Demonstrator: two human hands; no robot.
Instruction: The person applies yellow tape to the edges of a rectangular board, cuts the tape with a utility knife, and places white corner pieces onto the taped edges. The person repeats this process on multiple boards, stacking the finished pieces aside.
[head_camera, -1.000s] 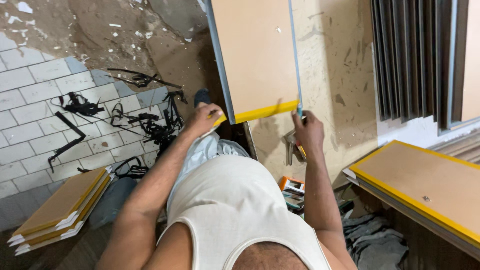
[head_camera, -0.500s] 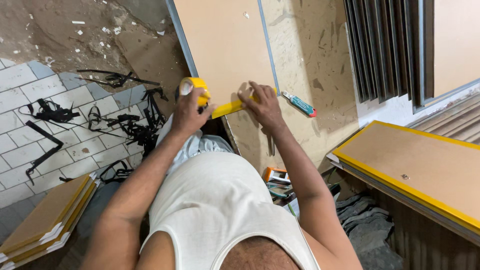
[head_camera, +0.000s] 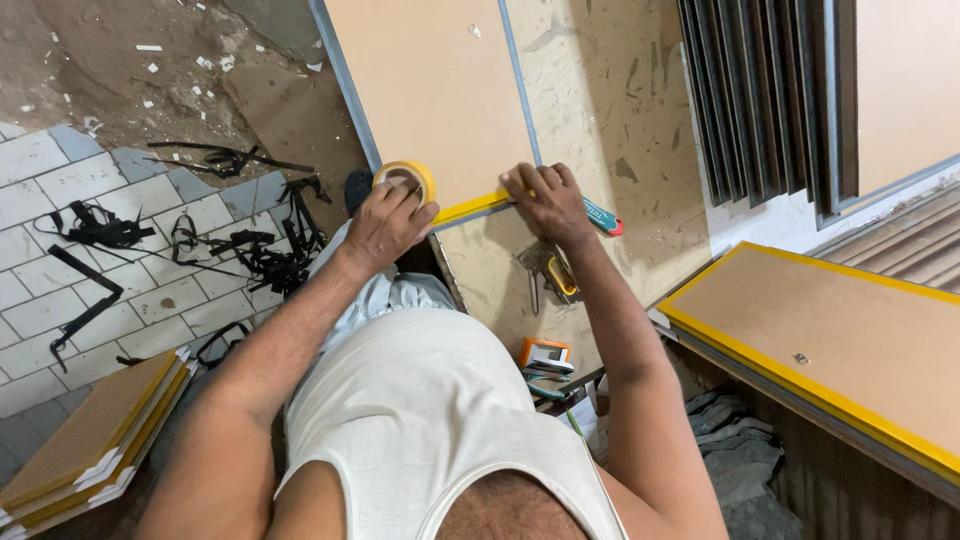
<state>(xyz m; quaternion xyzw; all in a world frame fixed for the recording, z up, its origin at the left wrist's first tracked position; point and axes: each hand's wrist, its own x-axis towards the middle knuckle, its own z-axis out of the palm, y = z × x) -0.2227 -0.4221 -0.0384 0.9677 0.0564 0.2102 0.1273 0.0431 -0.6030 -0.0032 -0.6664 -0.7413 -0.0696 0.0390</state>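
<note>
Edge-taping looks under way: at frame centre the left hand (head_camera: 385, 225) has its grip closed on the yellow tape roll (head_camera: 405, 181), while the right hand (head_camera: 545, 200) (fingers flat, holding nothing) presses the yellow tape strip (head_camera: 470, 208) onto the board (head_camera: 430, 90) edge. Next calls for steady pulling.

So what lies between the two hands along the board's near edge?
In the head view, a stretch of yellow tape runs from the roll in the left hand to the right hand pressing it on the board.
</note>
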